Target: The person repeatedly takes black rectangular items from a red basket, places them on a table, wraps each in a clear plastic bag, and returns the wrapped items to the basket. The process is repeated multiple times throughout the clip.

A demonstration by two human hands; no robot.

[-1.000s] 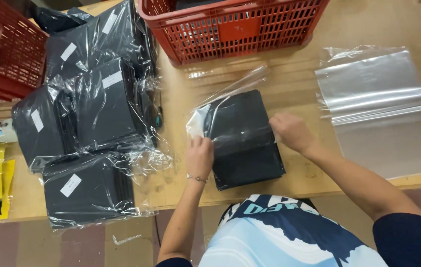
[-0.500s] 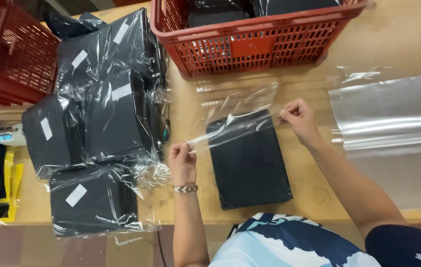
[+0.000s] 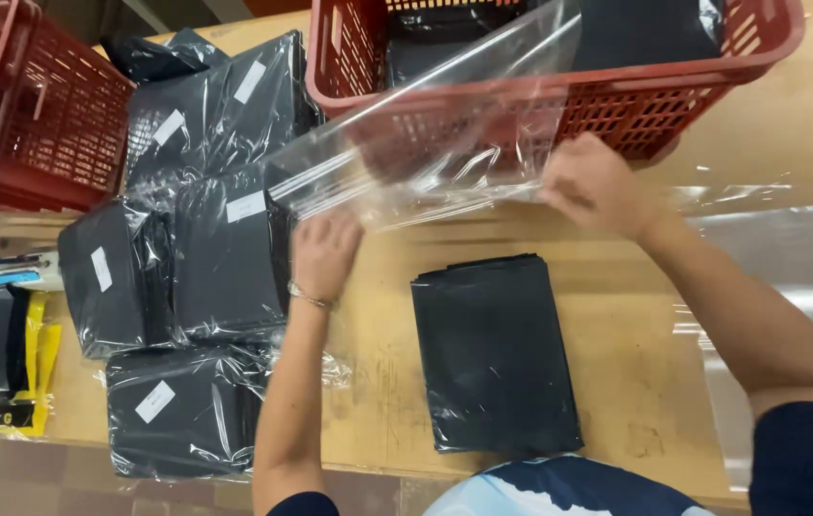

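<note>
My left hand (image 3: 324, 254) and my right hand (image 3: 591, 183) each pinch a lower corner of a clear plastic bag (image 3: 425, 134), which is lifted off the table and stretched between them, its top rising over the red basket. Below the bag, a folded black garment (image 3: 494, 354) lies flat on the wooden table (image 3: 378, 382), between my two forearms and touching neither hand. A thin bracelet circles my left wrist.
A red plastic basket (image 3: 617, 86) with dark items stands at the back. Another red basket (image 3: 33, 124) sits at the far left. Several bagged black garments with white labels (image 3: 215, 258) are piled left of my left arm. More clear bags (image 3: 789, 287) lie at the right.
The clear bag, first lying over the black garment, has been lifted up and away toward the basket. Both hands rose with it. The garment stays flat on the table, now uncovered.
</note>
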